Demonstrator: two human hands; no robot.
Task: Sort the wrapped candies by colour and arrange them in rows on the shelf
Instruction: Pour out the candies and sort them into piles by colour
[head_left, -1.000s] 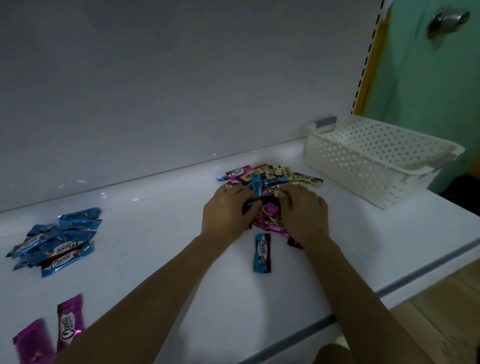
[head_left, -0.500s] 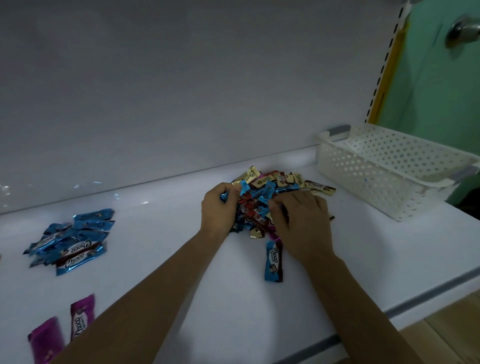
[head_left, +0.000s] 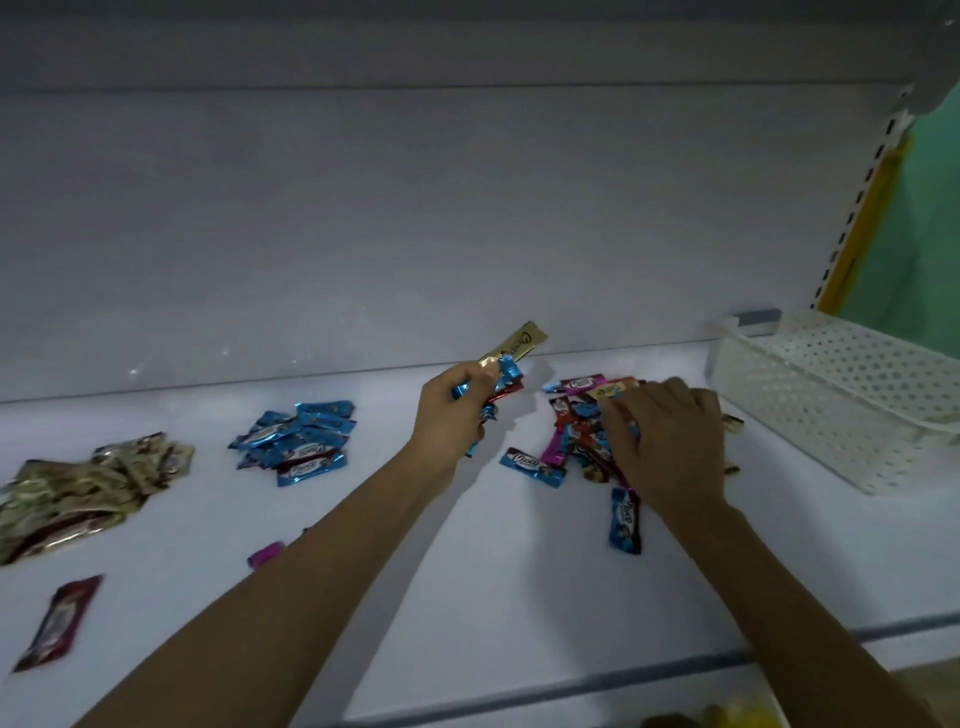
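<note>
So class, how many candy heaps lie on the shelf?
3: gold heap far left, blue heap left of centre, mixed heap under the right hand. The left arm may hide more.

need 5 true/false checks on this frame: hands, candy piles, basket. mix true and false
1. The left hand grips several candies, with a gold candy sticking up. True.
2. The right hand is inside the white basket. False: it lies on the mixed pile on the shelf, left of the white basket.
3. The blue pile lies between the gold pile and the left hand. True.
4. The blue pile sits in the white basket. False: it lies on the shelf, left of both hands.
5. A single blue candy lies by the right wrist. True.
</note>
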